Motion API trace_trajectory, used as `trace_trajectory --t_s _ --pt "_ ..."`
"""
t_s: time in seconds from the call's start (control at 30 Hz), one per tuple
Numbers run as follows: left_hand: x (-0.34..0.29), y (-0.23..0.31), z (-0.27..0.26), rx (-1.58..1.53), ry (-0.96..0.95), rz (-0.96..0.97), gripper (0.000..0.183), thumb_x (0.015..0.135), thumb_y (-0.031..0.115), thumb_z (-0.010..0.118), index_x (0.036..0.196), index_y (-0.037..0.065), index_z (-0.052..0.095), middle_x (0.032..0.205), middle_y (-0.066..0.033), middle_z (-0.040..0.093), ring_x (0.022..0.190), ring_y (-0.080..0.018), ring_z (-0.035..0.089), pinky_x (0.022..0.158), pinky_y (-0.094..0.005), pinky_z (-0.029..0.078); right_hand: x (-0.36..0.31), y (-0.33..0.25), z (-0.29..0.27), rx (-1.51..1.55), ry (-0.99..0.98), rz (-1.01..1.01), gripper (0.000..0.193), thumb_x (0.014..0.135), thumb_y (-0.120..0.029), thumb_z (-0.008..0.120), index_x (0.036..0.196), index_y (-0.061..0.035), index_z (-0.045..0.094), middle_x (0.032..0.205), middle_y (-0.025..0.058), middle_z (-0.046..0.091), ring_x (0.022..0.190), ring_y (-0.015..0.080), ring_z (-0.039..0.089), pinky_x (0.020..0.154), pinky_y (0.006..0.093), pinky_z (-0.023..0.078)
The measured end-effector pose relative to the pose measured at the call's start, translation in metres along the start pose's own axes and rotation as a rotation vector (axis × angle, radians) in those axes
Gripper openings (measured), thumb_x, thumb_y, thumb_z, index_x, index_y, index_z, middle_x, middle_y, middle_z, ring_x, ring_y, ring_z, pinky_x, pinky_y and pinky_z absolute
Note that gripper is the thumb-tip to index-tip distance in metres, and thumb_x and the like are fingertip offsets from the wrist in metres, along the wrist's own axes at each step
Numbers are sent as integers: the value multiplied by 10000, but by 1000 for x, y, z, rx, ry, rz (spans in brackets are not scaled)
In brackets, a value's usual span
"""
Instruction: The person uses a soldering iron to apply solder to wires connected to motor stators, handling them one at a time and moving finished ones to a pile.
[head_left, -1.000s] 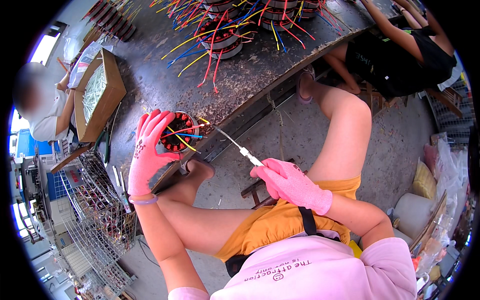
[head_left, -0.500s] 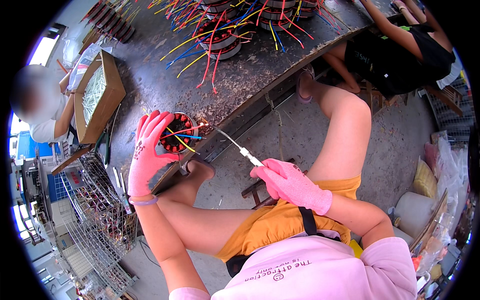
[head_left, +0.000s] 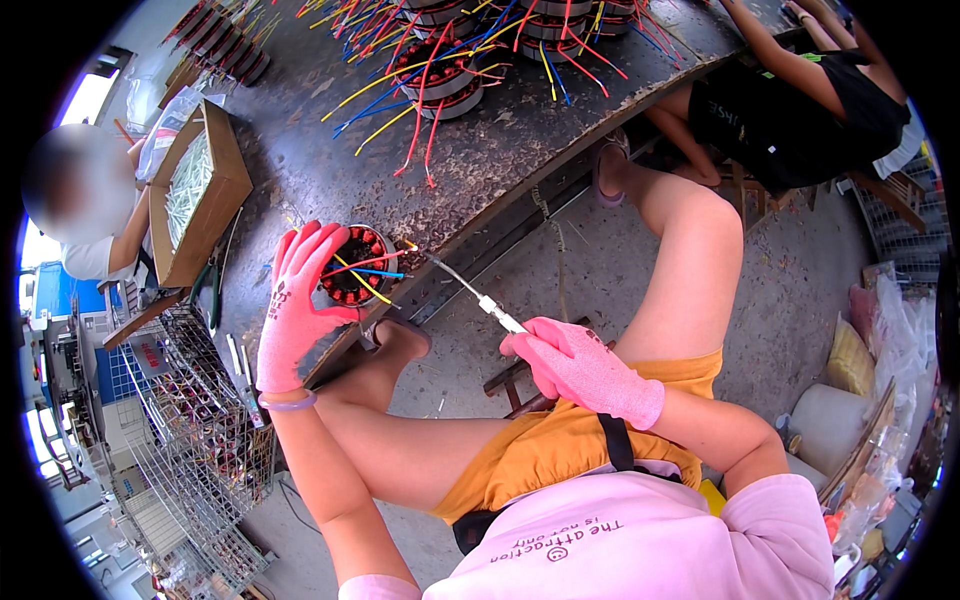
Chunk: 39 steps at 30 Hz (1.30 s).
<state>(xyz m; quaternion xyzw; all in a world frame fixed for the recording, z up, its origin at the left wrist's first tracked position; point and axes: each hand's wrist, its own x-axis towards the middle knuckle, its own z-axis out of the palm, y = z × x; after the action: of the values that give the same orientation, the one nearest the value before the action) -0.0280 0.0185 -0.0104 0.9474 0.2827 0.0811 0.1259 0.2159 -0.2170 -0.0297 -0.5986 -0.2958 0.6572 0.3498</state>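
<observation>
Left of the frame's centre, our left hand (head_left: 298,292), the nearer, is holding the stator (head_left: 366,244); our right hand (head_left: 588,372) is gripping a tool (head_left: 498,313) pointing lengthwise up-left toward it.

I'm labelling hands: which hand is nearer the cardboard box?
Left. The left hand is lower right of the box in the picture, at the wired coil. The right hand is farther to the lower right, holding a white-handled tool.

The left glove (head_left: 287,315) and right glove (head_left: 590,370) are pink, the stator (head_left: 365,250) left of centre is red and black with red, blue and yellow wires (head_left: 380,272), the tool handle (head_left: 503,315) white, the desk (head_left: 480,170) dark, mottled brown.
</observation>
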Motion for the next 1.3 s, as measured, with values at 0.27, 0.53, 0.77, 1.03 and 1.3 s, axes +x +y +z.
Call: trace_trajectory --t_s 0.27,0.53,0.77,1.03,1.3 --pt "0 0 0 7 1 8 942 501 261 853 1370 74 540 1394 -118 541 1376 -335 407 1194 -496 245 -2 -4 0 -3 -4 17 359 985 -340 493 1030 -13 636 599 26 494 532 104 502 521 285 424" --pt "4 3 0 0 26 11 902 489 241 866 1327 85 572 1348 -109 574 1346 -338 440 1184 -502 253 -8 -8 -9 58 0 53 359 1001 -324 474 1053 -3 627 610 15 487 528 78 469 501 270 391" --pt "-3 -6 9 169 173 -263 893 501 339 901 1304 101 590 1262 -132 619 1267 -322 513 1168 -489 256 -13 1 -21 79 -3 -84 354 1013 -319 472 1094 -12 631 621 -1 508 527 55 433 511 232 356" --pt "51 -63 9 322 236 -649 954 617 646 799 1354 90 557 1264 -125 620 1250 -258 528 1146 -463 246 -22 0 -35 244 13 -59 348 1020 -309 507 1133 0 622 585 -27 482 497 30 359 470 215 281" --pt "115 -104 16 311 334 -772 934 627 674 776 1362 140 560 1267 -132 621 1243 -278 537 1144 -480 239 -32 -6 -48 318 46 -68 337 1028 -300 505 1163 -6 602 580 -27 467 483 36 345 454 217 270"
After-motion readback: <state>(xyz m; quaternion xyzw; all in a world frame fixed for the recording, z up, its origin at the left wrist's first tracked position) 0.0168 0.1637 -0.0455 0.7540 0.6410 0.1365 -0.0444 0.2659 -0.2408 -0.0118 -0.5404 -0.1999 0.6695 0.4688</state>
